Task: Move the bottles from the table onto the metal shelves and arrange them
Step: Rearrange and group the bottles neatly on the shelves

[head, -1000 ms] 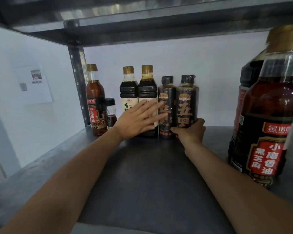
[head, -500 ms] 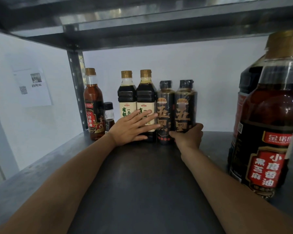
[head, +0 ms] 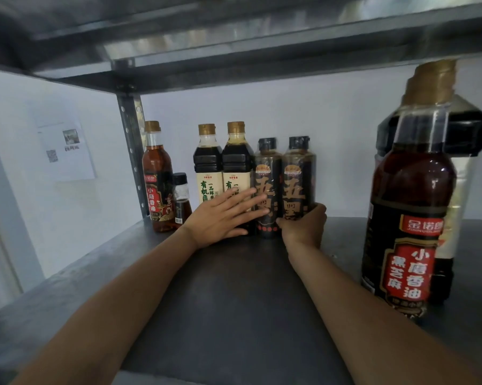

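- Bottles (head: 235, 173) are being squared into a far row on the shelf (head: 234, 301); remainder unknown.
- Flat left hand (head: 220, 218) is being pressed on them; end bottle (head: 298, 176) is being gripped by right hand (head: 303, 226).

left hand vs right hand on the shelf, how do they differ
The left hand lies flat, fingers straight and spread; the right hand is curled. The left hand presses on a cream-label bottle; the right hand grips the rightmost black-capped bottle low down. Both reach the back row of the shelf.
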{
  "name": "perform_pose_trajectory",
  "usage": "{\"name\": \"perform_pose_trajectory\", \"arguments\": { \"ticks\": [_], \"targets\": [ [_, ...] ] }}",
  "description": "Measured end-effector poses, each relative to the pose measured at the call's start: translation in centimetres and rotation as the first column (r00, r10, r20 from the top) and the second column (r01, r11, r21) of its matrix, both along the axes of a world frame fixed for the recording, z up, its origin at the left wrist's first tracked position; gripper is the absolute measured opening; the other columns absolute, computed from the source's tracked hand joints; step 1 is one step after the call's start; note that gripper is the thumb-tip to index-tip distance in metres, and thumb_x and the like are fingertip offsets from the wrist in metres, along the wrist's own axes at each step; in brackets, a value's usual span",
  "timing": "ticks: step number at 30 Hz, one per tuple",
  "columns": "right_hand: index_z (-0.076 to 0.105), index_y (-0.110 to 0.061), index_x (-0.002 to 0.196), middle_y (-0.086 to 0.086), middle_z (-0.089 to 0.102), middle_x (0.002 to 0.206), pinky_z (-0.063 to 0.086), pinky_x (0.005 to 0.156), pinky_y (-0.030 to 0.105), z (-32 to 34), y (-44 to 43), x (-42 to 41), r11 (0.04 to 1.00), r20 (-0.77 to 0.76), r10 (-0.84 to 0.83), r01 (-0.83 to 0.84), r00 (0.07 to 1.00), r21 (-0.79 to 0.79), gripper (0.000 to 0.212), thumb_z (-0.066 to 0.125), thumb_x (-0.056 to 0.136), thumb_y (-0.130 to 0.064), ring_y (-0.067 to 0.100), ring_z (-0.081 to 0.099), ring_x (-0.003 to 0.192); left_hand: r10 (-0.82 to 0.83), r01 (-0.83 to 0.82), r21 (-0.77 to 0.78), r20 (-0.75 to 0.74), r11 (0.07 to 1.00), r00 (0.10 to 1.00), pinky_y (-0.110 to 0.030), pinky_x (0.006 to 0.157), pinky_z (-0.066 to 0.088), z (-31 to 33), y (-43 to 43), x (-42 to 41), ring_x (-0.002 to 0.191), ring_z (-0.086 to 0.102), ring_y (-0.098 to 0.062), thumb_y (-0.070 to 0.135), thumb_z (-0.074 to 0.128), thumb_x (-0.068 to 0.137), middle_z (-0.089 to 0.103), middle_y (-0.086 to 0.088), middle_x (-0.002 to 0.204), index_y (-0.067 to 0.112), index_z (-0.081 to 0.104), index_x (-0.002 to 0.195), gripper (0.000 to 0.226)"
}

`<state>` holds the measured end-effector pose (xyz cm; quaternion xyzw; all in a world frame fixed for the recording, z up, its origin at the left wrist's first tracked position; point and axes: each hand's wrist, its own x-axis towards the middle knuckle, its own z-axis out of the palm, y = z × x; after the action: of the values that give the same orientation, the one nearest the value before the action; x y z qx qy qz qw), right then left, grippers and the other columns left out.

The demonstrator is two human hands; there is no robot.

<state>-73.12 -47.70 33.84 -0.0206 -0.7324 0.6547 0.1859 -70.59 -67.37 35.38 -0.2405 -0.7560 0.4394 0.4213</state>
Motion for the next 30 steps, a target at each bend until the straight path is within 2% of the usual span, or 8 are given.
{"name": "perform_pose_trajectory", "arguments": {
  "ticks": [6, 9, 12, 16, 19, 22, 25, 30],
  "targets": [
    [0.023, -0.007, 0.143, 0.013, 0.033, 0.144, 0.035, 0.108, 0.040, -0.4, 1.4, 6.0, 0.968, 0.013, 0.038, -0.040, 0.999, 0.249, 0.086, 0.074, 0.075, -0.016, 0.029, 0.036, 0.133, -0.118, 0.091, 0.265, 0.089, 0.960, 0.989, -0.042, 0.113, 0.028, -0.3, 2.6, 3.1, 0.139, 0.032, -0.026, 0.041, 0.029, 0.101, 0.033, -0.013, 0.151, 0.013, 0.036, 0.144, 0.052],
    [0.042, -0.013, 0.133, 0.006, 0.044, 0.135, 0.042, 0.098, 0.032, -0.9, 5.7, 11.1, 0.723, 0.054, 0.389, -0.341, 0.920, 0.601, 0.059, 0.065, 0.081, -0.026, 0.022, 0.048, 0.122, -0.305, 0.220, 0.528, 0.077, 0.820, 0.949, -0.036, 0.087, 0.051, -0.7, 5.5, 5.8, 0.102, 0.063, -0.024, 0.037, 0.030, 0.101, 0.065, -0.011, 0.115, 0.007, 0.065, 0.112, 0.047],
    [0.046, -0.029, 0.132, -0.015, 0.039, 0.141, 0.035, 0.104, 0.026, -0.9, 12.4, 15.6, 0.406, 0.114, 0.651, -0.471, 0.751, 0.783, 0.046, 0.054, 0.089, -0.042, 0.006, 0.040, 0.127, -0.435, 0.128, 0.821, 0.157, 0.557, 0.887, -0.030, 0.078, 0.048, -1.3, 9.0, 8.9, 0.092, 0.059, -0.010, 0.047, 0.029, 0.099, 0.066, -0.001, 0.100, 0.011, 0.066, 0.103, 0.052],
    [0.042, -0.062, 0.120, -0.045, 0.029, 0.136, 0.024, 0.108, 0.012, -0.8, 22.4, 18.3, 0.333, 0.150, 0.726, -0.533, 0.672, 0.778, 0.046, 0.054, 0.075, -0.066, -0.022, 0.024, 0.127, -0.574, -0.141, 0.892, 0.390, 0.429, 0.720, -0.019, 0.084, 0.047, -1.6, 14.1, 13.1, 0.097, 0.057, 0.004, 0.066, 0.032, 0.090, 0.061, 0.015, 0.105, 0.026, 0.062, 0.115, 0.056],
    [0.039, -0.073, 0.110, -0.052, 0.039, 0.121, 0.030, 0.096, 0.001, -0.7, 28.0, 18.7, 0.459, 0.050, 0.680, -0.477, 0.731, 0.749, 0.065, 0.049, 0.048, -0.089, -0.023, 0.039, 0.117, -0.656, -0.244, 0.906, 0.419, 0.345, 0.627, -0.012, 0.083, 0.047, -1.1, 18.8, 15.8, 0.099, 0.058, 0.003, 0.070, 0.045, 0.079, 0.059, 0.019, 0.110, 0.042, 0.048, 0.124, 0.053],
    [0.071, -0.046, 0.078, -0.026, 0.070, 0.089, 0.044, 0.075, 0.001, -0.8, 31.2, 19.4, 0.677, -0.057, 0.632, -0.514, 0.773, 0.527, 0.048, 0.061, 0.048, -0.082, -0.010, 0.064, 0.087, -0.688, -0.309, 0.925, 0.373, 0.222, 0.623, -0.015, 0.082, 0.049, -0.8, 23.3, 16.7, 0.101, 0.053, 0.007, 0.063, 0.061, 0.068, 0.052, 0.023, 0.114, 0.052, 0.030, 0.123, 0.064],
    [0.067, -0.034, 0.060, -0.001, 0.072, 0.072, 0.047, 0.059, 0.004, -0.9, 32.7, 19.2, 0.856, -0.116, 0.483, -0.440, 0.868, 0.271, 0.050, 0.074, 0.032, -0.074, -0.003, 0.065, 0.062, -0.662, -0.318, 0.947, 0.270, 0.050, 0.699, -0.013, 0.078, 0.046, -0.6, 25.6, 16.3, 0.102, 0.051, 0.011, 0.059, 0.069, 0.061, 0.052, 0.023, 0.116, 0.047, 0.033, 0.120, 0.070],
    [0.048, -0.029, 0.099, -0.010, 0.059, 0.088, 0.048, 0.068, 0.023, -0.6, 34.3, 17.3, 0.960, -0.144, 0.236, -0.207, 0.961, 0.188, 0.069, 0.085, 0.042, -0.038, 0.008, 0.059, 0.089, -0.643, -0.367, 0.927, 0.236, -0.074, 0.728, -0.002, 0.074, 0.042, -0.6, 26.9, 15.3, 0.095, 0.051, 0.018, 0.041, 0.076, 0.072, 0.054, 0.028, 0.106, 0.040, 0.039, 0.119, 0.060]
  ]
}}
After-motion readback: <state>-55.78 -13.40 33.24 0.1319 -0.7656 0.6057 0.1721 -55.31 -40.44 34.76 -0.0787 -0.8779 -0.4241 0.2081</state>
